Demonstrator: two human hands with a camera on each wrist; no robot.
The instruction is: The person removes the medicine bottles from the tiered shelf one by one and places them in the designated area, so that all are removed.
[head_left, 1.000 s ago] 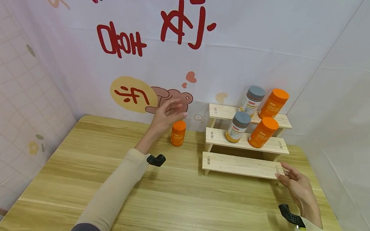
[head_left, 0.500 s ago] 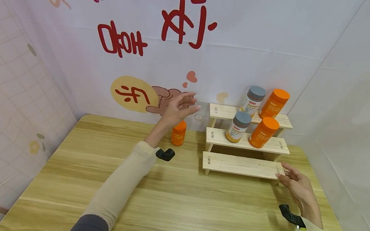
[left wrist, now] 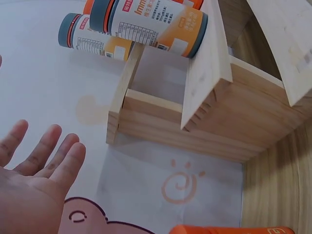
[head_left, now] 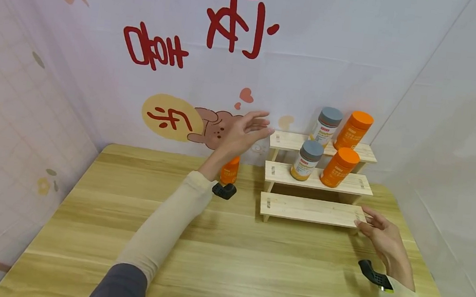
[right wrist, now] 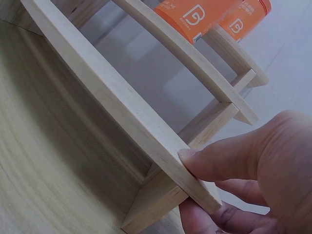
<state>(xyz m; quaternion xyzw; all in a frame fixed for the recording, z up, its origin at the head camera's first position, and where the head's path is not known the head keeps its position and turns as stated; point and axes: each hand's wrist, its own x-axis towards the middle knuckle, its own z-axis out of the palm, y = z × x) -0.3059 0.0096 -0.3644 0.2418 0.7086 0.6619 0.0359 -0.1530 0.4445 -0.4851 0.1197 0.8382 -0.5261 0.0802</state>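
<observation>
My left hand [head_left: 243, 134] is raised in front of the wall, fingers extended and nothing in them, just left of the top step of a three-step wooden rack [head_left: 310, 209]. Below its wrist, partly hidden by the arm, an orange jar [head_left: 229, 171] stands on the table. My right hand [head_left: 382, 236] pinches the right end of the rack's lowest step; in the right wrist view the thumb [right wrist: 209, 163] lies on top and fingers curl beneath. Two grey-lidded jars [head_left: 305, 162] and two orange jars [head_left: 340, 168] stand on the middle and top steps.
The wooden table [head_left: 277, 270] meets a white printed wall [head_left: 329, 41] at the back. Another white sheet [head_left: 461, 159] hangs along the right side, and a grid-patterned one [head_left: 13, 108] along the left.
My left hand has moved right, from above the lone orange jar to beside the rack's top step, its arm now covering part of that jar. The right hand keeps its grip.
</observation>
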